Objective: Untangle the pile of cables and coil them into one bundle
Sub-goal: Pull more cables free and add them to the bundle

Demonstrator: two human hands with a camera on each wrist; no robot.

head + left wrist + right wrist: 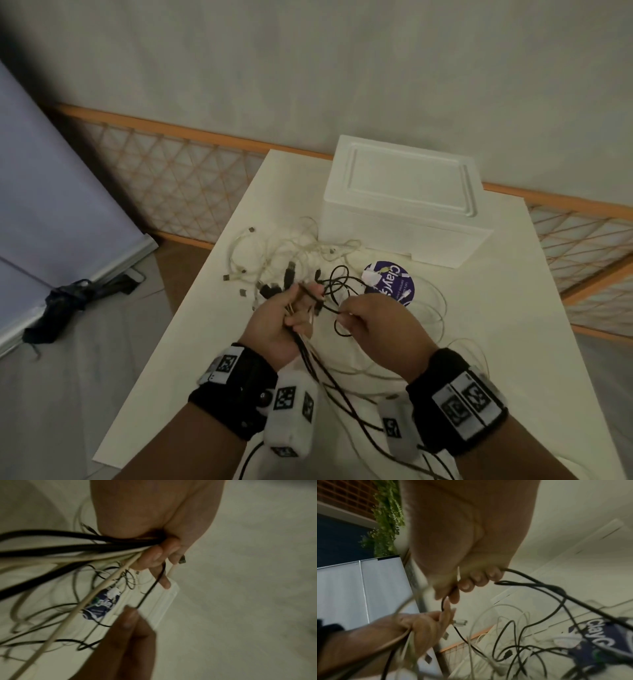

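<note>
Left hand (279,322): I see it fisted round gathered black and white cable strands (72,550).
Right hand (373,329): pinching thin black cable (330,310), just right of left.
Tangle (287,253): on white table (205,342), ahead of both hands, left nearer.

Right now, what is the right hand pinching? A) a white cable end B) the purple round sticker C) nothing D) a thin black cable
D: the right hand pinches a thin black cable that runs across to the left hand, which grips a mixed bunch of black and white cables; the wrist view shows the fingers curled round the black strand.
</note>
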